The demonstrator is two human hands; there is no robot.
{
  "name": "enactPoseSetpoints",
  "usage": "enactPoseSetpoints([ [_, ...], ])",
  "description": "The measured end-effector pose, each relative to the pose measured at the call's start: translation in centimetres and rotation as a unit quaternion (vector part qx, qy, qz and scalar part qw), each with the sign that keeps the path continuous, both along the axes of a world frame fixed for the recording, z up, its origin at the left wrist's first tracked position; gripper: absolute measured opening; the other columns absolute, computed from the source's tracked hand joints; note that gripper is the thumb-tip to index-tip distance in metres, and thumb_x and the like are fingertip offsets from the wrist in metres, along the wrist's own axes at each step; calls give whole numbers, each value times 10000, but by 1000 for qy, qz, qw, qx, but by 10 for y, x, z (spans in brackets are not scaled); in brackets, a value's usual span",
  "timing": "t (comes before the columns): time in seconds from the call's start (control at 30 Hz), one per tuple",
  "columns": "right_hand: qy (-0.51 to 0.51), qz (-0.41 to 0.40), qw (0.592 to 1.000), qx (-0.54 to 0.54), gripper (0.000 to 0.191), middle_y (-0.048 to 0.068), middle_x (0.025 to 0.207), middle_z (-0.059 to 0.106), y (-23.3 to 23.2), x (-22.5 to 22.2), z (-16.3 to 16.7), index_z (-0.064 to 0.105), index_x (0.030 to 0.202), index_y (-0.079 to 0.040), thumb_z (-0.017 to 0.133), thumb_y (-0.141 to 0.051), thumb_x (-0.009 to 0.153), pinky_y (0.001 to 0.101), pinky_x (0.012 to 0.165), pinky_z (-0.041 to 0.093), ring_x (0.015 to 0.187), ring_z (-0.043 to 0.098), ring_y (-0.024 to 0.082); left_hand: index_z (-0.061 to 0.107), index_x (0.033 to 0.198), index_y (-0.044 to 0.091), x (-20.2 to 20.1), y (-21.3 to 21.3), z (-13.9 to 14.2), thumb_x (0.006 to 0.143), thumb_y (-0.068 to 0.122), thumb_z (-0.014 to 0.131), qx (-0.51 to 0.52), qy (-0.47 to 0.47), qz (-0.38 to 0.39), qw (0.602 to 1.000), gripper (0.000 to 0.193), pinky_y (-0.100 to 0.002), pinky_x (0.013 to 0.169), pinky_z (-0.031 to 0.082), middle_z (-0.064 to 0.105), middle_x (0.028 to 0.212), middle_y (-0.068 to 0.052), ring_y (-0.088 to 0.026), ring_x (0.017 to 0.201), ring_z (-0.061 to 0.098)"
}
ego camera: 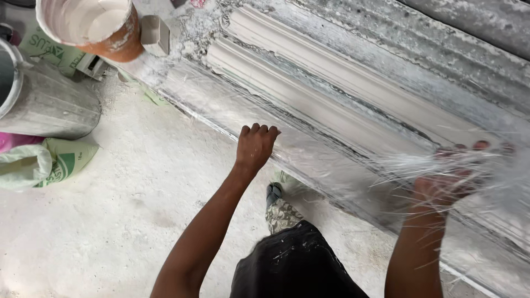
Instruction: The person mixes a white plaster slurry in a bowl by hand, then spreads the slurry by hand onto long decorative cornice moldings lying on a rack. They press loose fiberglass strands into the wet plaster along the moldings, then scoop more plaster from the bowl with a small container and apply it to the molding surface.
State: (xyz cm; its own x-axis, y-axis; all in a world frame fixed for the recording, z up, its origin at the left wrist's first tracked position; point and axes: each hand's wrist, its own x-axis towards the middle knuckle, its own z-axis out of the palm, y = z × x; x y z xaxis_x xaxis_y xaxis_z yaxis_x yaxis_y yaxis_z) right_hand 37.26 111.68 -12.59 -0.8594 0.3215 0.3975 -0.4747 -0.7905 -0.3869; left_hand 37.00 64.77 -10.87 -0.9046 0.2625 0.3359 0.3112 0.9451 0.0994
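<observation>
A: What takes up most of the view?

B: A long plaster cornice mould (331,88) on a workbench (232,110), running from the far left to the near right. It is white, ridged along its length, and crusted with dried plaster at the far left end.

A: And below it?

B: A pale, dusty floor (110,221) fills the near left. On it, at the far left, lies a grey metal drum (49,102) on its side, with a white-and-green sack (49,163) just beside it, nearer the camera.

A: Anything standing on the bench?

B: A plaster-coated bucket (94,25), orange on the outside and white inside, sits at the far left end, with a small pale block (155,34) just beside it on the right.

A: Where are the hands?

B: The left hand (255,146) rests on the near edge of the mould, fingers curled together over the rim. The right hand (450,179) is at the right, over the mould, and clutches a bundle of glass fibre strands (441,163). The strands spread out wide and blur the fingers, though several fingertips show through, bent around the bundle.

A: Anything smaller?

B: A patterned shoe (280,212) shows near the bench foot, between the two arms.
</observation>
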Motion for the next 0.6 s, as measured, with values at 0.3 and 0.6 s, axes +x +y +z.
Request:
enactPoseSetpoints([
  [0.3,-70,38,997,-13,413,107,1256,615,-144,-48,9,463,1534,-122,559,-252,1154,361,806,603,1009,701,239,705,1078,97,-44,-94,15,851,242,631,-130,-73,87,985,279,-608,1035,394,608,1279,-194,-374,1254,555],
  [0.6,-99,105,989,-16,481,132,1258,646,-301,-51,-34,495,1505,-117,559,-369,1101,383,858,611,1062,703,258,628,1237,-6,-19,-67,50,1137,363,406,458,-400,-86,789,442,-509,998,501,657,1169,-271,-403,1099,632],
])
